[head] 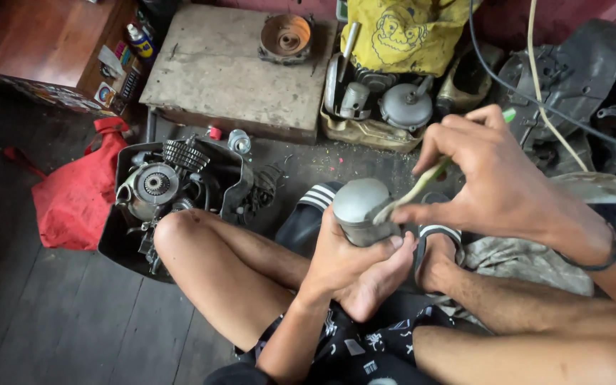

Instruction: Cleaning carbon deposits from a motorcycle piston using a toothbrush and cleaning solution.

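The floor [51, 321] is dark planks, with a dusty board [229, 64] at the top of the view and a rusty round part [286, 37] on its far edge. Left of the person's bare knee sits a black tub [126, 221] holding an engine [158, 185] with its gears showing; a red cloth [76, 192] lies beside it. Right of the board, a tray [365, 132] of metal parts sits under a yellow bag [401, 32].

In the middle, the left hand [344, 260] is wrapped round a grey piston [359, 210], fingers closed on its lower wall, holding it upright just above the crossed legs and the striped sandals [315, 207]. The right hand [497, 182] pinches a toothbrush [415, 191] between thumb and fingertips — its head is touching the piston's upper side.

The step in hand looks like scrubbing the piston clean, and I judge it mid-way: the crown looks dull grey. The next move would call for turning the piston in the left hand so a fresh patch faces the brush — with a firm hold, since the metal may be slick.
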